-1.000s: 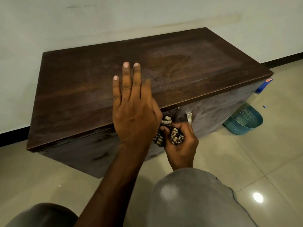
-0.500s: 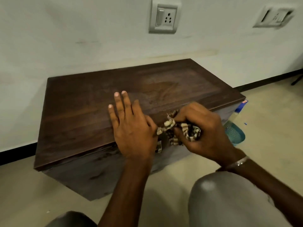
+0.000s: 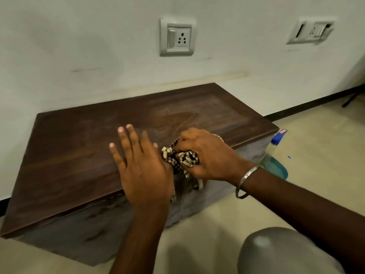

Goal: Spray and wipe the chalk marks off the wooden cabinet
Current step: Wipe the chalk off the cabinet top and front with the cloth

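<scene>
A low dark wooden cabinet (image 3: 83,147) stands against the white wall, its top showing a damp patch right of centre. My left hand (image 3: 142,165) lies flat with straight fingers on the top near its front edge. Just to its right, my right hand (image 3: 207,153) grips a bunched brown-and-cream checked cloth (image 3: 181,158) at the front edge of the top. A spray bottle (image 3: 273,147) with a blue head stands on the floor past the cabinet's right end, partly hidden by it.
A teal plastic basket (image 3: 276,169) sits on the tiled floor beside the bottle. Two wall sockets (image 3: 176,36) are mounted above the cabinet. My knee (image 3: 276,254) is at the lower right. A metal handle (image 3: 199,184) hangs on the cabinet front.
My right hand has risen with the cloth from the cabinet's front face up to the top's front edge. The view has tilted up, showing the sockets. My left hand stays flat on top.
</scene>
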